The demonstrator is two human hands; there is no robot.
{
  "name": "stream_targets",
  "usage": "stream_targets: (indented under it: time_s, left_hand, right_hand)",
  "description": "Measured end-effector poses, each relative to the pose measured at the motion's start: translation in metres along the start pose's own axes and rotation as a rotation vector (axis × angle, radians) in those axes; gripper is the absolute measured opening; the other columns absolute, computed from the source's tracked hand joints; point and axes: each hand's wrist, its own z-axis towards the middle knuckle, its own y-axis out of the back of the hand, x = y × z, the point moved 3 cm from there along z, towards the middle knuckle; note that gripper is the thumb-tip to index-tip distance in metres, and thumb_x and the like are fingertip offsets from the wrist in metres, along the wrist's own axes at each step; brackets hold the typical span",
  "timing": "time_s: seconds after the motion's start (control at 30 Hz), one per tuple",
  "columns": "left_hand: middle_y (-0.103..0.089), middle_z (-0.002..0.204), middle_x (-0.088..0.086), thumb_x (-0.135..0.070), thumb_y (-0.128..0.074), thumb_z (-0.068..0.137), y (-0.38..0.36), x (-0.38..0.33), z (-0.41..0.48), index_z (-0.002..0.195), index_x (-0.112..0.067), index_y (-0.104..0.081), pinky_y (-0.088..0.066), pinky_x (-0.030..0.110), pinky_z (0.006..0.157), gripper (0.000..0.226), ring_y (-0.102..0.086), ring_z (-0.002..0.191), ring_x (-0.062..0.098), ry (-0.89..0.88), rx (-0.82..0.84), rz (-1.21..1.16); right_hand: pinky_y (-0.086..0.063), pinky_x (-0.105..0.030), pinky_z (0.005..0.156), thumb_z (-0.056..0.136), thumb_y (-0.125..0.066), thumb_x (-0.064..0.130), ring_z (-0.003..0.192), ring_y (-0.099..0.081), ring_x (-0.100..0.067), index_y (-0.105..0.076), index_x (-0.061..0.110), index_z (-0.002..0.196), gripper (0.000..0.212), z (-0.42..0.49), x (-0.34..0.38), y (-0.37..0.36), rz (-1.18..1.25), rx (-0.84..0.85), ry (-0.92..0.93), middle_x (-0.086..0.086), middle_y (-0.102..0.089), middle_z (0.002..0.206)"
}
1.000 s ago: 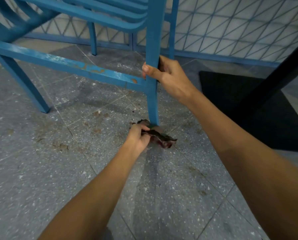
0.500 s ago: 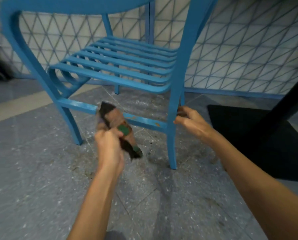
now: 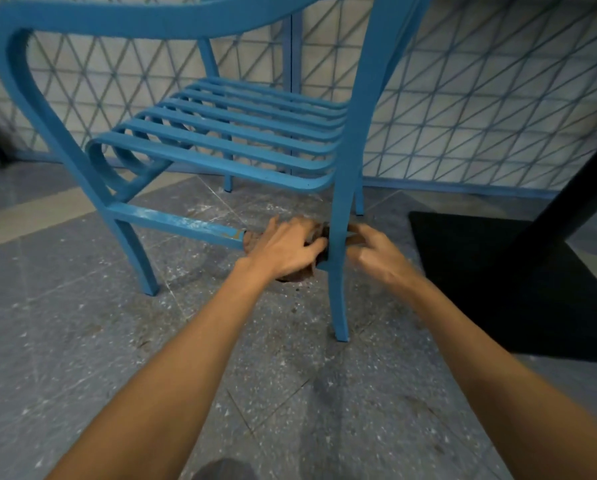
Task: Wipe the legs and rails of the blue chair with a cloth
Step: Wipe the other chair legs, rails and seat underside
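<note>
Blue chair [image 3: 238, 140] — rail [image 3: 179, 223] paint scuffed.

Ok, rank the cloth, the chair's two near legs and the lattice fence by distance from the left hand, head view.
1. Cloth, under the left hand on the rail.
2. Right near leg, just right of that hand.
3. Left near leg, at the rail's far left end.
4. Lattice fence, at the very back.

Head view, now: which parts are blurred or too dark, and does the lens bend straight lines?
Head view: the right hand is smeared by motion blur; the left hand is sharper; the cloth under it lies in dim light; the black patch on the floor shows no texture; the wall grid lines bow toward the right edge, likely wide-angle distortion.
</note>
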Motion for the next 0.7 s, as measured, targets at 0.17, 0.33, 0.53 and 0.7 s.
stream_targets:
  time_s: [0.17, 0.33, 0.53, 0.7]
  left_hand:
    - [-0.054, 0.135, -0.004, -0.044, -0.020, 0.099, -0.033, 0.010, -0.001, 0.139, -0.034, -0.033, -0.023, 0.048, 0.103, 0.043, -0.047, 0.119, 0.022, -0.129, 0.073, 0.216]
    - [-0.056, 0.122, -0.008, -0.056, -0.016, 0.096, -0.030, 0.035, -0.012, 0.140, -0.028, -0.036, -0.027, 0.039, 0.098, 0.055, -0.047, 0.111, 0.015, -0.220, -0.037, 0.341]
    - [-0.063, 0.113, -0.001, -0.043, -0.018, 0.098, -0.012, 0.077, -0.005, 0.111, -0.026, -0.056, -0.028, 0.045, 0.098, 0.044, -0.051, 0.103, 0.022, 0.156, -0.123, 0.384]
    - [-0.063, 0.103, -0.002, -0.039, -0.015, 0.099, -0.057, 0.000, -0.010, 0.105, -0.022, -0.059, -0.026, 0.047, 0.105, 0.048, -0.053, 0.099, 0.022, 0.085, -0.273, 0.267]
  right_hand:
    - [-0.047, -0.026, 0.088, 0.078, -0.053, 0.030, 0.108, -0.057, -0.009, -0.051, 0.020, 0.128, 0.052, 0.001, 0.031, 0.001, 0.312, -0.153, 0.145, 0.004, -0.061, 0.119]
    - [-0.048, -0.035, 0.090, 0.095, -0.045, 0.048, 0.095, -0.060, -0.010, -0.048, 0.020, 0.113, 0.033, 0.004, 0.043, -0.013, 0.119, -0.213, 0.222, 0.009, -0.061, 0.092]
    - [-0.044, -0.020, 0.079, 0.099, -0.037, 0.044, 0.092, -0.058, -0.004, -0.040, 0.018, 0.119, 0.034, 0.004, 0.042, -0.012, 0.045, -0.162, 0.253, 0.010, -0.056, 0.093]
    - [-0.048, -0.029, 0.082, 0.100, -0.037, 0.041, 0.092, -0.059, -0.013, -0.039, 0.015, 0.120, 0.033, 0.004, 0.042, -0.014, 0.058, -0.183, 0.275, 0.010, -0.055, 0.092]
